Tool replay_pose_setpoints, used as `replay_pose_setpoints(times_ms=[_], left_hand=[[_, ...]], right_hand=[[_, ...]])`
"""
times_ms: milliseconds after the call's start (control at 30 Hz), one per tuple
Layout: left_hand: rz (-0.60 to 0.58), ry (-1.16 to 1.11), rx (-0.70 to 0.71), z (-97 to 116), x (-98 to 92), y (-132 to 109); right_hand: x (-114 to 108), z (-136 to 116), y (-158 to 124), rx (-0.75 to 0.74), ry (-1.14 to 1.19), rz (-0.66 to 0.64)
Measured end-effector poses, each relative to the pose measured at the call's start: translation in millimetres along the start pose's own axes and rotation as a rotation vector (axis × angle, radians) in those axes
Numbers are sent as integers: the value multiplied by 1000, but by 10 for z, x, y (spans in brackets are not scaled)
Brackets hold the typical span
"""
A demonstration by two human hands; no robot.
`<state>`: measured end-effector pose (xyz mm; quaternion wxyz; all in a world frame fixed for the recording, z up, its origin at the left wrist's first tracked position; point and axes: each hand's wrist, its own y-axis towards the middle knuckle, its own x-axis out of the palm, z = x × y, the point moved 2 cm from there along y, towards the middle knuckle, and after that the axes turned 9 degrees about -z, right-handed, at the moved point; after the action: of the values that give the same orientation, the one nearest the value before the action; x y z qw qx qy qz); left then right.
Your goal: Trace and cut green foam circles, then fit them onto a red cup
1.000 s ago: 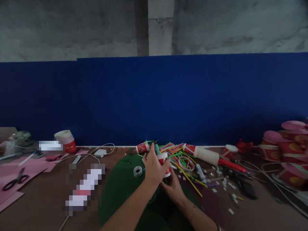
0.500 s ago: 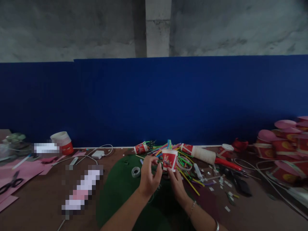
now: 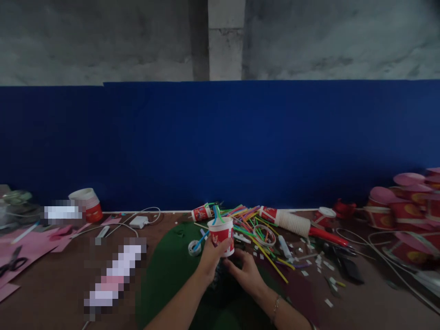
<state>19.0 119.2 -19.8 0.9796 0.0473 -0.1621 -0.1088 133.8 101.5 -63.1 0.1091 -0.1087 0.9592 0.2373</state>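
My left hand [image 3: 212,256] is wrapped round a red and white paper cup [image 3: 220,234], thumb across its front. Green and blue straws [image 3: 217,213] stand up out of the cup. Just right of and below it is my right hand [image 3: 244,270], fingers curled with the tips near the cup's base; whether they pinch anything is too dark to tell. Behind the cup lies a heap of coloured straws [image 3: 245,214]. A roll of tape [image 3: 194,248] sits to the left on the green round mat [image 3: 165,270].
Stacked cups [image 3: 292,222] lie on their side at the right, near a red-handled tool [image 3: 328,235] and paper scraps. Red cups with pink tops [image 3: 409,211] are piled far right. Pink paper and scissors [image 3: 13,262] lie far left, and a white adapter [image 3: 139,222] nearer the middle.
The cup has moved left and is now in my left hand, upright. My right hand has let go of the cup's side and dropped just below it.
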Motion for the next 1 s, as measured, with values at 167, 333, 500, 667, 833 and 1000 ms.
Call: replay_pose_setpoints(times_ms=[167,333,500,667,833,1000], left_hand=[[4,-57,24,18,-52,40],[39,-94,55,83,-69,66],[0,-18,-53,14,-9,31],[4,-25,-23,52,7,12],[35,-20,-36,56,-17,69],[176,181,-86,97,-268,326]], right_hand=[[26,18,-15,-63,-222,-36],[68,-11,-31,-82,-281,-68],[43,41,-21,-35,-186,-42],[38,36,-19,-42,-240,-61],[30,7,-11,7,-277,-43],[-36,-20,13,88,-292,64]])
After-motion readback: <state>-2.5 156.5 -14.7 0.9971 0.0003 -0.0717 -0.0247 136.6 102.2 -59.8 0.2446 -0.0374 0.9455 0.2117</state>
